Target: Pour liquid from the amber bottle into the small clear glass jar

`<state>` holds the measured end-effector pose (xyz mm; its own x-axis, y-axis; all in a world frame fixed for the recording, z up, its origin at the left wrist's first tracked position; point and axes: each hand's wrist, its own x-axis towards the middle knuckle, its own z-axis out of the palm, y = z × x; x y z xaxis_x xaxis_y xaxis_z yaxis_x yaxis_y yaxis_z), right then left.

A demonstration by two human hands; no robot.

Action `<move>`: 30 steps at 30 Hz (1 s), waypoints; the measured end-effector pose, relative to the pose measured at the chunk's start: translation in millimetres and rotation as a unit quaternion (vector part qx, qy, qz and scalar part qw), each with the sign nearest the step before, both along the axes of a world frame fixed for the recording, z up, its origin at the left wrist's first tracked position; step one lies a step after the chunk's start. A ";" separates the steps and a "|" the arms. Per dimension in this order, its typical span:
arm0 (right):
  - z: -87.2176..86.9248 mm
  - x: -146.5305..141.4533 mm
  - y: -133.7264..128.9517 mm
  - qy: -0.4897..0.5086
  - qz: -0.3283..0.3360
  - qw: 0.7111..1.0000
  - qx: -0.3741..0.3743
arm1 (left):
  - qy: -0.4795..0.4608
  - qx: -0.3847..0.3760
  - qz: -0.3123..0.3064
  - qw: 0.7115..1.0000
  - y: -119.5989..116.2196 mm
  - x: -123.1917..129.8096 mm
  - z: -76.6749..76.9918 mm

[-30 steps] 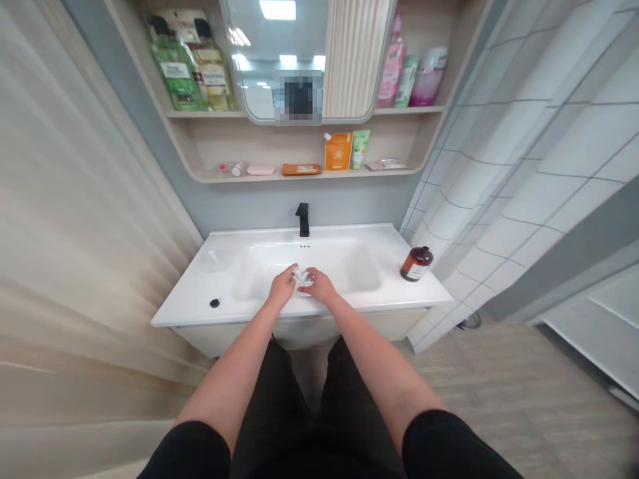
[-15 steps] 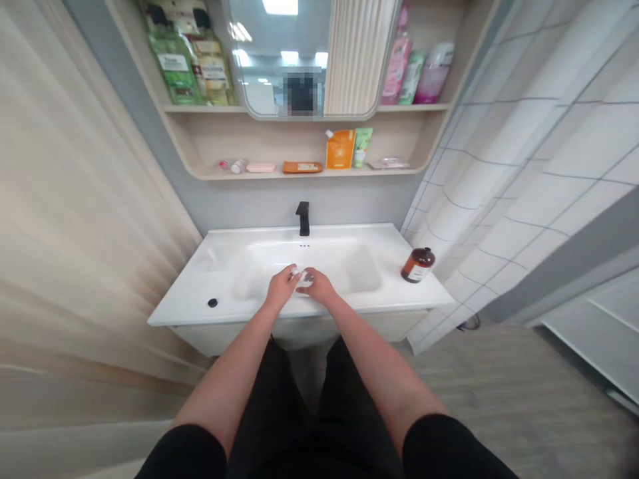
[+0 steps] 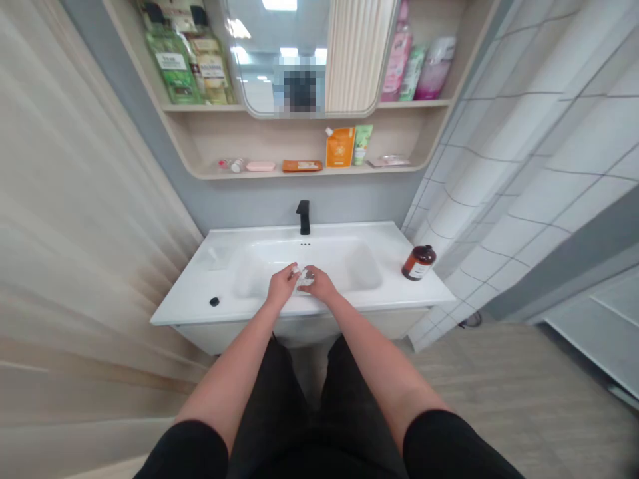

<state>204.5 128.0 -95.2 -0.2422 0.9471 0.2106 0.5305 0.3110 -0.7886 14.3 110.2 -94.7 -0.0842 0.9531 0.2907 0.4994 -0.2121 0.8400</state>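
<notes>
Left hand [image 3: 281,287] at 9 o'clock, right hand [image 3: 320,286] at 3, both clamped on a small clear-and-white thing [image 3: 305,275] between them; too blurry to call its long axis tbh.

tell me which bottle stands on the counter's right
The brown bottle, right of the basin; the green bottle and pink bottle stand on shelves above.
</notes>
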 end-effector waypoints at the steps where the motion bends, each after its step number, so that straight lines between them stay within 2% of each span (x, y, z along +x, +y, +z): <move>1: 0.0 0.2 0.0 0.002 -0.005 1.000 -0.002 | -0.011 0.000 -0.007 1.000 -0.2 -0.4 0.4; 4: -0.2 1.0 0.3 0.006 -0.012 1.000 -0.007 | -0.024 -0.003 -0.021 1.000 -0.6 -0.9 1.9; 10: -0.7 0.4 0.3 0.003 0.003 1.000 -0.006 | 0.004 -0.013 0.019 1.000 0.6 0.6 1.5; 16: 0.7 1.4 0.2 0.000 -0.011 1.000 -0.014 | -0.026 0.000 -0.011 1.000 1.6 -0.3 -0.8; 22: -0.8 0.6 1.6 -0.002 0.008 1.000 -0.009 | 0.009 -0.001 0.020 1.000 -0.6 1.5 4.9; 27: -2.5 0.4 2.7 -0.009 -0.008 1.000 -0.011 | 0.014 0.032 -0.011 0.999 -0.1 0.0 4.3; 30: -2.8 0.5 2.2 -0.005 0.002 1.000 -0.009 | 0.021 0.033 -0.007 0.999 0.4 0.8 2.3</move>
